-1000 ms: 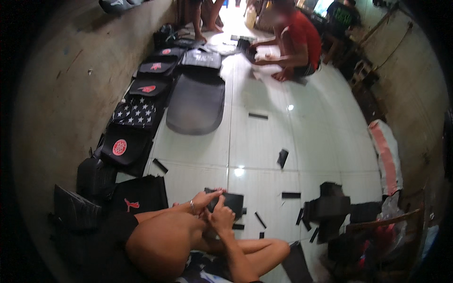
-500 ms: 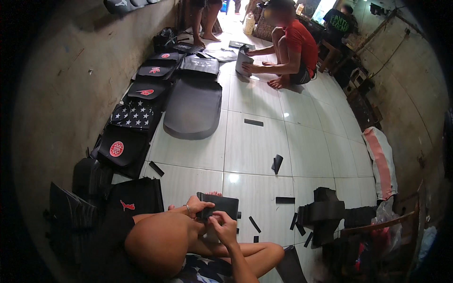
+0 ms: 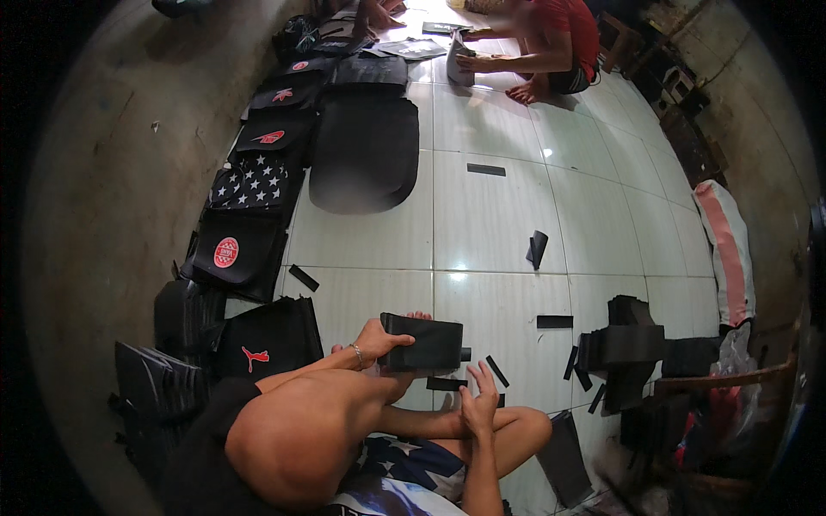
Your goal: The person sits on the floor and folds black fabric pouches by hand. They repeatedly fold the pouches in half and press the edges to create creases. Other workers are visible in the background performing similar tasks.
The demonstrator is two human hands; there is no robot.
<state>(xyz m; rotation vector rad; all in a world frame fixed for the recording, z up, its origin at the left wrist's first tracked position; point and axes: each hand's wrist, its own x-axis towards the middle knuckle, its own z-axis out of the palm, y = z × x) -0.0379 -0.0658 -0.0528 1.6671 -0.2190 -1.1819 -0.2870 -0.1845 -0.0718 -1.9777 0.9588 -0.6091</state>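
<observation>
My left hand (image 3: 377, 341) grips a folded black panel (image 3: 433, 346) by its left side, thumb lying on top. The panel is held above the tiles by my feet. My right hand (image 3: 480, 404) is apart from the panel, low and to its right. Its fingers are spread, and the thumb tip is at the right end of a short black strip (image 3: 445, 384). Whether it touches that strip I cannot tell. Another strip (image 3: 496, 371) lies slantwise just right of my fingertips.
Black flaps with emblems (image 3: 225, 252) line the left wall beside a large rounded black sheet (image 3: 366, 155). Stacked black pieces (image 3: 621, 346) lie at right, near a white and pink sack (image 3: 721, 249). A person in red (image 3: 559, 43) squats far ahead, holding a panel.
My right hand has left the panel and moved down and right, its fingers spreading. My left hand still holds the panel. The whole view has tilted downward.
</observation>
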